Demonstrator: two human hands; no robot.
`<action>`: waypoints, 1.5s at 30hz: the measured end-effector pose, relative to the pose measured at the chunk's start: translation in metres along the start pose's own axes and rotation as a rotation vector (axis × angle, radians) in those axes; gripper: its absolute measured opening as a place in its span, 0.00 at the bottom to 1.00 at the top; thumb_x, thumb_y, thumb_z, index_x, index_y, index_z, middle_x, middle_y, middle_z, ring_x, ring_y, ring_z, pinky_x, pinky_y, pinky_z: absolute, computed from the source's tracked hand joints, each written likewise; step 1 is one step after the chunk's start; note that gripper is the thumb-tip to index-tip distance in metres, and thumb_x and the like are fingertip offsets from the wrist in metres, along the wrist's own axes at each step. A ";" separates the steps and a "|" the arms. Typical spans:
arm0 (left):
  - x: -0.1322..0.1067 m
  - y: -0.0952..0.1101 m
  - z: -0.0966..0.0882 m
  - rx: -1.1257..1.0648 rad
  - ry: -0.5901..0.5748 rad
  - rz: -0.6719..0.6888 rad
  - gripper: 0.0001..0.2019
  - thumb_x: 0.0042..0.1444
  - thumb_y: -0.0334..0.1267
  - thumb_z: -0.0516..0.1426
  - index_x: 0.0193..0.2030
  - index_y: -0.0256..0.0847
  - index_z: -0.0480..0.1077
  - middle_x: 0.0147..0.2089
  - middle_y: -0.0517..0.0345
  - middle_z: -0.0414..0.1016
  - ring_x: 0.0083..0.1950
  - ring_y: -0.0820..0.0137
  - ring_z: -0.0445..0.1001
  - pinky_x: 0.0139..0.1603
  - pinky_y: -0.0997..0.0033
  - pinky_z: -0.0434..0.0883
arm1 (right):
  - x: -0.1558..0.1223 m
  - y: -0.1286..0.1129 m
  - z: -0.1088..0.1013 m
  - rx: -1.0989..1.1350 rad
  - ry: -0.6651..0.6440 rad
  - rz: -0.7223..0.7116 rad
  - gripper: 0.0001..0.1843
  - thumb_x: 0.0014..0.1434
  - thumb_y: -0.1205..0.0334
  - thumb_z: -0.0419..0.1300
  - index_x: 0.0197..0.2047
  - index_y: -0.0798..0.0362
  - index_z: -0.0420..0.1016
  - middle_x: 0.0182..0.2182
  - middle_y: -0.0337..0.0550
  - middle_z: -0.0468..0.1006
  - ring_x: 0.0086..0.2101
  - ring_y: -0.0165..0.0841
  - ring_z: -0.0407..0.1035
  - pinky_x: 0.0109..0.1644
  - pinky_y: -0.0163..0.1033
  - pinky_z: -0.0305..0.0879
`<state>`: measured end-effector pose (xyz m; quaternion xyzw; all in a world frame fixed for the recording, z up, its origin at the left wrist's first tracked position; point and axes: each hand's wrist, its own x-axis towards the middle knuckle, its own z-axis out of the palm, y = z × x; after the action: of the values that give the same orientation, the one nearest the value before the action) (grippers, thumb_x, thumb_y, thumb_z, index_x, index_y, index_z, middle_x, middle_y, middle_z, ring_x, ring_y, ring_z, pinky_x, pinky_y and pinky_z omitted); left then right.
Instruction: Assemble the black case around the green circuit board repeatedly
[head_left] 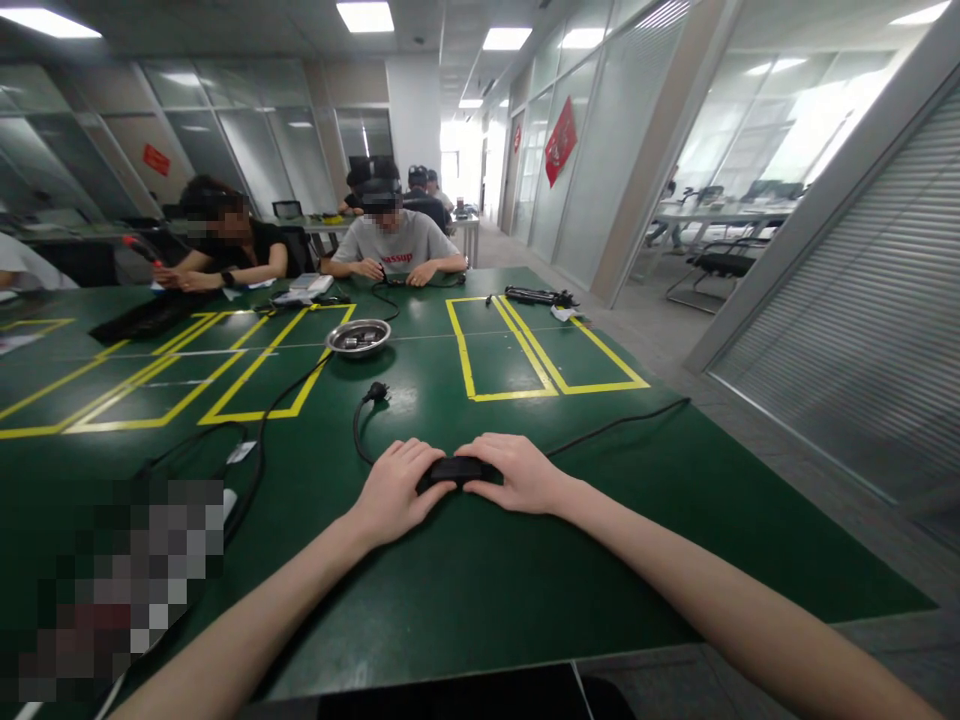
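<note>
Between my two hands is a black power adapter [459, 470], a small block with a cable leaving each end, low over the green table. My left hand [401, 485] grips its left end, thumb in front and fingers behind. Its right end is held the same way by my right hand [517, 472]. Past my left hand a cable curves up to a black mains plug [377, 392] lying on the table. On the other side, a thin black cable [615, 428] runs from behind my right hand toward the table's right edge.
The green table [585, 580] carries yellow tape outlines [514, 395]. A metal bowl [358, 340] with small metal parts stands beyond the plug. Black cables [259, 450] cross the left side near a pixelated object [142, 580]. A folded black tripod-like item [540, 296] lies far right. People [397, 240] sit opposite.
</note>
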<state>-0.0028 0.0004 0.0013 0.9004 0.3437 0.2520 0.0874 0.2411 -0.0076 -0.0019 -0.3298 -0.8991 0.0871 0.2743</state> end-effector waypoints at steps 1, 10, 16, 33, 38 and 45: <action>0.000 0.000 0.000 -0.028 -0.011 -0.017 0.11 0.65 0.45 0.59 0.47 0.40 0.74 0.43 0.50 0.80 0.45 0.59 0.77 0.48 0.59 0.70 | 0.000 0.000 0.001 0.002 -0.011 0.002 0.16 0.66 0.55 0.62 0.54 0.53 0.74 0.42 0.49 0.81 0.41 0.40 0.75 0.46 0.42 0.69; 0.002 0.014 -0.006 -0.379 -0.160 -0.313 0.15 0.65 0.48 0.57 0.49 0.41 0.77 0.42 0.55 0.82 0.41 0.63 0.78 0.43 0.67 0.71 | -0.001 -0.004 -0.004 -0.071 -0.116 -0.104 0.29 0.68 0.50 0.60 0.69 0.49 0.65 0.54 0.52 0.77 0.49 0.41 0.74 0.50 0.43 0.72; 0.002 0.008 -0.001 -0.333 -0.027 -0.217 0.18 0.64 0.44 0.59 0.57 0.41 0.74 0.51 0.50 0.81 0.52 0.59 0.78 0.56 0.59 0.73 | -0.001 0.007 -0.002 -0.223 -0.164 -0.130 0.28 0.71 0.56 0.57 0.72 0.44 0.63 0.53 0.53 0.76 0.48 0.41 0.74 0.50 0.45 0.73; -0.006 -0.010 0.001 -0.219 -0.044 0.047 0.12 0.66 0.36 0.59 0.55 0.46 0.76 0.58 0.50 0.78 0.60 0.58 0.74 0.63 0.50 0.71 | -0.051 0.130 -0.077 -0.363 0.484 1.077 0.31 0.66 0.49 0.54 0.68 0.52 0.71 0.54 0.57 0.81 0.51 0.53 0.76 0.53 0.53 0.73; -0.005 -0.011 0.002 -0.242 -0.049 0.033 0.11 0.66 0.37 0.59 0.54 0.45 0.76 0.56 0.50 0.79 0.59 0.59 0.74 0.62 0.52 0.72 | -0.050 0.134 -0.071 -0.519 0.292 1.164 0.30 0.68 0.50 0.53 0.70 0.49 0.69 0.53 0.57 0.80 0.50 0.51 0.76 0.51 0.51 0.73; -0.005 -0.012 0.002 -0.247 -0.054 0.024 0.11 0.66 0.36 0.59 0.53 0.45 0.76 0.56 0.51 0.79 0.58 0.60 0.75 0.62 0.53 0.72 | -0.062 0.156 -0.070 -0.518 0.279 1.245 0.31 0.67 0.49 0.53 0.70 0.50 0.67 0.58 0.58 0.73 0.50 0.50 0.75 0.53 0.50 0.72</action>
<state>-0.0115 0.0061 -0.0067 0.8933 0.2969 0.2689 0.2040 0.4041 0.0709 -0.0231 -0.8479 -0.4904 -0.0325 0.1989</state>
